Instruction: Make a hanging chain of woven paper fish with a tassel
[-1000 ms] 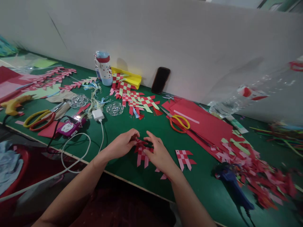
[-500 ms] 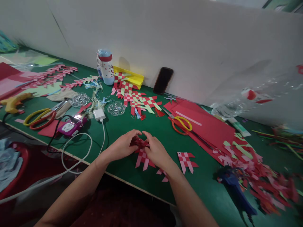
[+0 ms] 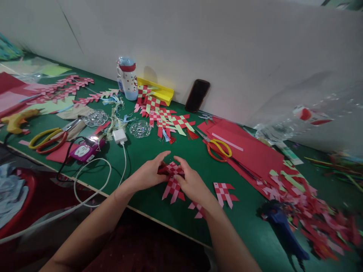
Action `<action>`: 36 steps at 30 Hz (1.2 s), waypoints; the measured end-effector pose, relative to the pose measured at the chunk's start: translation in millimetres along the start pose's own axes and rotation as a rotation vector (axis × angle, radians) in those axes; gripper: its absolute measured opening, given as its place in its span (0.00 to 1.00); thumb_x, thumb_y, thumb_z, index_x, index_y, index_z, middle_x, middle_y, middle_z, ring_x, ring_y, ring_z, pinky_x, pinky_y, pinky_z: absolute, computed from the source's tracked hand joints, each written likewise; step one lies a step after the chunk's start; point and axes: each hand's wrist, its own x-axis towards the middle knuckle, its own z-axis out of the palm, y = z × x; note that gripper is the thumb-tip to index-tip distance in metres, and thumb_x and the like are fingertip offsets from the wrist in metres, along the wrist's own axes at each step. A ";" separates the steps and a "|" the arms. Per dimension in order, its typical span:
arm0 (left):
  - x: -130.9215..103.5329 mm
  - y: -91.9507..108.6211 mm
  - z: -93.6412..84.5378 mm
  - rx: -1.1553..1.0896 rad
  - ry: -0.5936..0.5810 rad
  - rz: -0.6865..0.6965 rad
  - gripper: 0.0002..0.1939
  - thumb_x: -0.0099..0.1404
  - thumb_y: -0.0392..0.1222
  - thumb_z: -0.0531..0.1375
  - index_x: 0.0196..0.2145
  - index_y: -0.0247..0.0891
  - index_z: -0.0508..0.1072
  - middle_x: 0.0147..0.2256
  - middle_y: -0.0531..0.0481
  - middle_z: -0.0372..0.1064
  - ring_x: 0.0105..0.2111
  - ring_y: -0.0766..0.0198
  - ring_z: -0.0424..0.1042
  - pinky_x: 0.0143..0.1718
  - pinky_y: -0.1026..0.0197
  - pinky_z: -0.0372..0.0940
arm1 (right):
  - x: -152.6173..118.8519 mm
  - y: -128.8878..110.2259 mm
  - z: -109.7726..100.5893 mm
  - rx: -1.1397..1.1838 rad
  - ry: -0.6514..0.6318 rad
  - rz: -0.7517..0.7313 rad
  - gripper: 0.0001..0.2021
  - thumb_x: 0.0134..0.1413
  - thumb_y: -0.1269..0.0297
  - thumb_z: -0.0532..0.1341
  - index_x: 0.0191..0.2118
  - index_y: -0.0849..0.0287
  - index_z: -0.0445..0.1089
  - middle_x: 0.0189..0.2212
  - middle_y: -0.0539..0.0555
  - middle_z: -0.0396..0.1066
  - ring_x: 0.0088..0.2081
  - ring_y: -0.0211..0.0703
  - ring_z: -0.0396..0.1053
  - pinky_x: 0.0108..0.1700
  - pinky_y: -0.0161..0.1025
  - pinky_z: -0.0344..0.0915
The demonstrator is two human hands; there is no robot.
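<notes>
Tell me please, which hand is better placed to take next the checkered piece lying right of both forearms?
Probably the right hand: the checkered piece lies on its outer side. The left hand is farther and would have to cross the right forearm. Both are now at other checkered paper.

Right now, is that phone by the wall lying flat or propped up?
Propped up: the phone stands tilted, leaning against the pale wall, its dark face turned outward.
</notes>
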 end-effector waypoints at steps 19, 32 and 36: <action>5.3 16.4 15.3 -0.897 0.192 -0.098 0.36 0.49 0.34 0.70 0.55 0.37 0.63 0.39 0.51 0.68 0.34 0.68 0.68 0.38 0.64 0.66 | -19.8 6.8 -3.6 0.662 0.170 0.108 0.34 0.47 0.55 0.68 0.60 0.51 0.59 0.47 0.55 0.72 0.44 0.47 0.72 0.47 0.47 0.69; 5.5 16.2 21.2 -0.874 0.231 -0.122 0.36 0.50 0.36 0.70 0.55 0.36 0.63 0.34 0.54 0.70 0.29 0.70 0.69 0.36 0.64 0.67 | -17.9 5.9 2.1 0.442 0.294 0.080 0.33 0.49 0.59 0.66 0.61 0.55 0.58 0.37 0.52 0.73 0.35 0.43 0.70 0.39 0.43 0.69; 5.4 17.3 23.3 -0.875 0.265 -0.111 0.36 0.50 0.37 0.70 0.55 0.37 0.63 0.30 0.56 0.70 0.28 0.70 0.69 0.35 0.65 0.66 | -18.1 5.8 2.5 0.399 0.317 0.067 0.32 0.50 0.58 0.65 0.61 0.55 0.58 0.44 0.55 0.72 0.39 0.45 0.70 0.43 0.45 0.69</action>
